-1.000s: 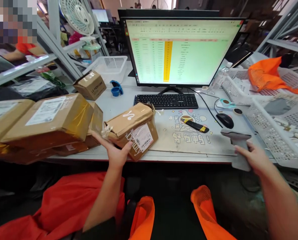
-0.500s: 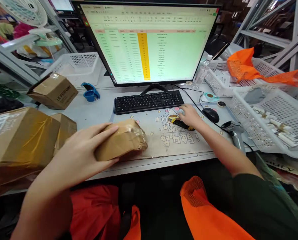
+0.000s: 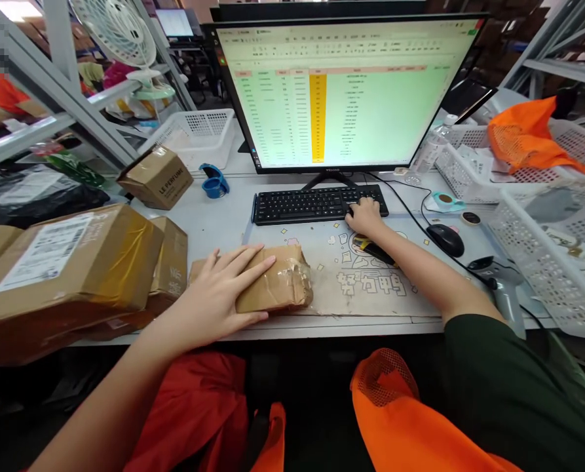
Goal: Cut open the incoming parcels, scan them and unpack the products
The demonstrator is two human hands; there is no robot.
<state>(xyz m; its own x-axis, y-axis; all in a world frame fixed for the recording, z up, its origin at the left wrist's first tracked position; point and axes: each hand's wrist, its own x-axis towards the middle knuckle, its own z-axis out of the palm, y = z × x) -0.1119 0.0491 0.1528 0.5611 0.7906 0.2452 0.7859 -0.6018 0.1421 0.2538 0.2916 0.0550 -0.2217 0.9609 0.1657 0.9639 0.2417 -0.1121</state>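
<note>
A brown, clear-taped cardboard box (image 3: 289, 278) lies on the desk mat. My left hand (image 3: 223, 285) spans it, fingers spread over the top and thumb along the near side. My right hand (image 3: 365, 216) rests on the number keys at the right end of the black keyboard (image 3: 302, 206), fingers slightly bent and holding nothing. Under my right forearm lies a yellow-and-black utility knife (image 3: 373, 249), partly hidden. Beyond the keyboard, a monitor (image 3: 371, 111) shows a spreadsheet with one orange column.
Larger cardboard boxes (image 3: 100, 255) stand at the left, with a small box (image 3: 157, 177) behind them. A blue tape holder (image 3: 215, 183) sits nearby. To the right are a mouse (image 3: 444, 240), a handheld scanner (image 3: 508, 295), a bottle (image 3: 434, 144) and white baskets (image 3: 532, 262).
My right hand has moved up from the mat onto the number keys. The box, tilted before under my left hand, now lies flatter. The whole view has shifted left.
</note>
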